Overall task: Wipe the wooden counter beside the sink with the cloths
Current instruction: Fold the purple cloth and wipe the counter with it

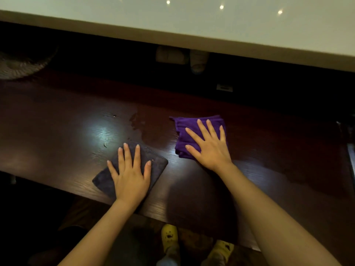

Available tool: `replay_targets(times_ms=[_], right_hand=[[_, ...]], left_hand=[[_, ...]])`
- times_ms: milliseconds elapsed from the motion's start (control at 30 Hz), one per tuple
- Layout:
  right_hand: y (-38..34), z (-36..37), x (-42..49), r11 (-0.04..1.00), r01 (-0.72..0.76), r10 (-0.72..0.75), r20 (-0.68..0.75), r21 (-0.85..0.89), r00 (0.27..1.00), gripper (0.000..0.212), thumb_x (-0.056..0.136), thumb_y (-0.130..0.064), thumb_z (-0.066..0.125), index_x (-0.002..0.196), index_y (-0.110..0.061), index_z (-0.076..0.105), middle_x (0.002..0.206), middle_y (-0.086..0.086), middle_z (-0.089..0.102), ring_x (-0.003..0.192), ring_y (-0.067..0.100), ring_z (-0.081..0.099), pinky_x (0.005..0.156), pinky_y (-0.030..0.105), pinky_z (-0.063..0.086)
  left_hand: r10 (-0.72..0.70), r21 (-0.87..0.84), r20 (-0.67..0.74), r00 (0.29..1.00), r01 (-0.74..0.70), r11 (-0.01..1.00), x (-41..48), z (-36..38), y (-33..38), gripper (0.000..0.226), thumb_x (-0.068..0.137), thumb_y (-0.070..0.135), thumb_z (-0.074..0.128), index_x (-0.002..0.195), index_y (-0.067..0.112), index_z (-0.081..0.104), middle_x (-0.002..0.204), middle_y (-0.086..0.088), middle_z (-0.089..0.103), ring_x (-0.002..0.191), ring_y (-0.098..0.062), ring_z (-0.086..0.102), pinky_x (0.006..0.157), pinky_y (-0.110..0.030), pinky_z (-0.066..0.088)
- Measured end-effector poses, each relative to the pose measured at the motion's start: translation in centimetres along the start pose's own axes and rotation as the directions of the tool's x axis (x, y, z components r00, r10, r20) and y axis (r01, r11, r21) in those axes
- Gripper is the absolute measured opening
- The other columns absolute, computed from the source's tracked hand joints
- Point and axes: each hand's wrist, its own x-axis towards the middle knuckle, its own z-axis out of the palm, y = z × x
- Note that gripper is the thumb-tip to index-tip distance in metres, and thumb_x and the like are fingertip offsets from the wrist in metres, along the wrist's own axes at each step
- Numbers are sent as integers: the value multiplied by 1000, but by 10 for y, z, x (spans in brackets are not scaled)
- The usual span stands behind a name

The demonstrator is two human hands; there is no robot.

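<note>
The dark grey cloth [132, 169] and the purple cloth [197, 135] lie folded flat on the wooden counter [57, 135], well apart, and look soft, light and limp, likely to bunch unless pressed from above. The left hand [130, 179] and right hand [209, 148] each rest palm-down, fingers spread wide, gripping nothing. Wet smears [146, 131] glisten between the cloths.

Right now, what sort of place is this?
Probably a dim bar or kitchen counter: a long dark wooden counter with a wet patch, a pale raised ledge behind it, and both hands pressing cloths flat.
</note>
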Motion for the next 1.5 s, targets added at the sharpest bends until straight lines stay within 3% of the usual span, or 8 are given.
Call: replay_targets(times_ms=[267, 567, 800, 933, 1067, 1200, 1333, 1500], right_hand=[[58, -1, -80, 992, -127, 126, -60, -1, 990, 62, 84, -65, 22, 142, -43, 24, 158, 1, 16, 146, 27, 8, 113, 56, 0], [157, -14, -152, 952, -304, 303, -62, -16, 951, 68, 78, -68, 17, 142, -45, 23, 158, -2, 14, 146, 24, 7, 114, 55, 3], [203, -21, -216, 893, -450, 450, -47, 24, 892, 70, 79, -69, 13, 144, -43, 17, 159, 1, 11, 146, 26, 1, 115, 54, 0], [188, -20, -241, 849, -526, 527, -42, 47, 849, 72, 80, -66, 9, 146, -38, 16, 159, 5, 8, 146, 28, -1, 116, 52, 0], [145, -8, -257, 807, -590, 590, -31, 25, 807, 74, 80, -67, 9, 146, -36, 15, 158, 12, 8, 145, 35, 2, 112, 60, 1], [95, 4, -258, 837, -547, 546, -65, -13, 836, 72, 83, -67, 20, 145, -32, 26, 153, 20, 23, 140, 45, 19, 106, 69, 14], [54, 8, -241, 873, -488, 486, -53, -22, 872, 73, 85, -69, 6, 145, -31, 25, 153, 21, 24, 139, 46, 19, 105, 70, 14], [8, 9, -207, 923, -384, 384, -42, -12, 923, 72, 85, -70, 13, 144, -31, 28, 152, 22, 25, 139, 46, 19, 104, 71, 15]], left_hand=[[369, -23, 39, 929, -368, 930, -54, 10, 77, 60, 89, 49, 28, 141, 21, 31, 151, -11, 28, 141, -25, 18, 114, -50, 6], [356, -21, 27, 934, -356, 934, -65, 19, 83, 69, 88, 61, 5, 145, 23, 16, 154, 0, 13, 143, -17, 5, 115, -38, -1], [340, -18, 30, 940, -340, 940, -65, 19, 85, 67, 87, 56, 15, 145, 22, 18, 155, -2, 14, 143, -15, 2, 117, -43, 3], [343, -4, 27, 939, -343, 939, -65, 20, 84, 68, 87, 56, 15, 145, 22, 19, 155, -3, 15, 143, -18, 5, 116, -44, 5], [346, -8, 47, 937, -346, 938, -63, 19, 85, 70, 85, 58, 12, 145, 21, 17, 156, -3, 12, 143, -17, 3, 116, -42, 2], [360, -116, 49, 932, -352, 929, -61, 8, 74, 68, 85, 55, 8, 145, 22, 13, 156, -2, 9, 141, -11, -4, 116, -39, -3], [284, 19, -19, 959, -284, 959, -43, -6, 28, 60, 89, 46, 10, 144, 25, 21, 155, -4, 17, 144, -18, 4, 115, -48, -2], [231, 8, 98, 968, -232, 973, -23, -4, -16, 56, 91, 53, 14, 144, 38, 11, 157, 5, 7, 143, -12, -5, 113, -49, -9]])
